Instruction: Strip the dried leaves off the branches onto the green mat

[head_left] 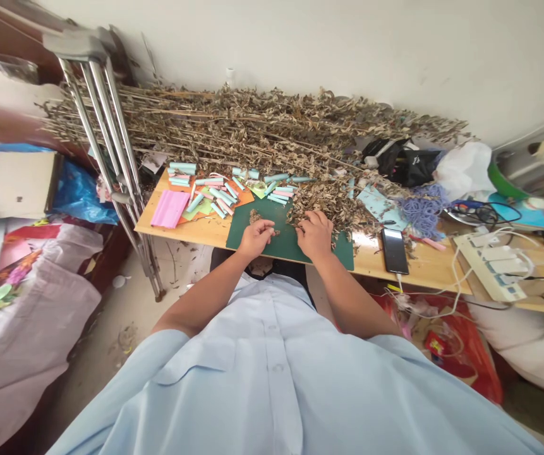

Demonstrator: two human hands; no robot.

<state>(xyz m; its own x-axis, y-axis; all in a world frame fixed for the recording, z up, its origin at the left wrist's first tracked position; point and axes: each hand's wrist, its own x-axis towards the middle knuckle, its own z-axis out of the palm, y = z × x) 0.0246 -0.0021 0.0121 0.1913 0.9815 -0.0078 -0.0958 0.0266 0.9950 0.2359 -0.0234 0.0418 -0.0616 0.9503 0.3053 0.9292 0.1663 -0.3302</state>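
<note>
My left hand is over the near edge of a green cutting mat, its fingers curled together around a small bit of dried leaves. A tiny clump of leaves lies on the mat just beyond it. To the right, my right hand is bent over the near side of a heap of dried leaves, fingers closed into it; the hand hides part of what it grips. Several rolled paper tubes, blue and pink, lie beyond the mat on the left, beside a pink stack of paper.
Long bundles of dried leafy stalks fill the table's back along the wall. Crutches lean at the left end. On the right are a phone with a cable, purple yarn and a power strip.
</note>
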